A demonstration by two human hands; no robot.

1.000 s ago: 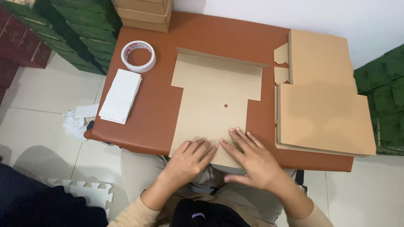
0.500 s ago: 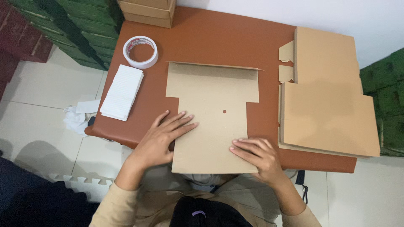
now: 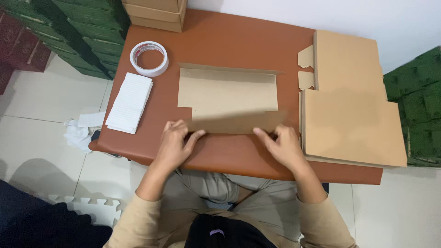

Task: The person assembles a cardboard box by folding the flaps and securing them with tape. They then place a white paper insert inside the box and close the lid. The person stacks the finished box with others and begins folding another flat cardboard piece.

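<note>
Left hand [image 3: 174,144] and right hand [image 3: 282,147] lay fingers-down, part curled, pinching the near flap of the cardboard blank [image 3: 228,96]. That flap stood folded up; far edge slightly raised; sides unfolded. Blank lay mid-table [image 3: 239,41], just beyond both hands. Tape roll [image 3: 149,58], paper stack [image 3: 130,102] left; flat blanks [image 3: 349,119] right.

A flat tan cardboard box blank [image 3: 228,94] is lying across the middle of the brown table [image 3: 239,43], its near flap folding up along the front edge. A stack of the same flat tan blanks [image 3: 349,110] is sitting at the right edge, and closed tan cartons [image 3: 154,11] are resting at the far-left corner, with a white oblong packet [image 3: 130,102] lying by the left edge.
</note>
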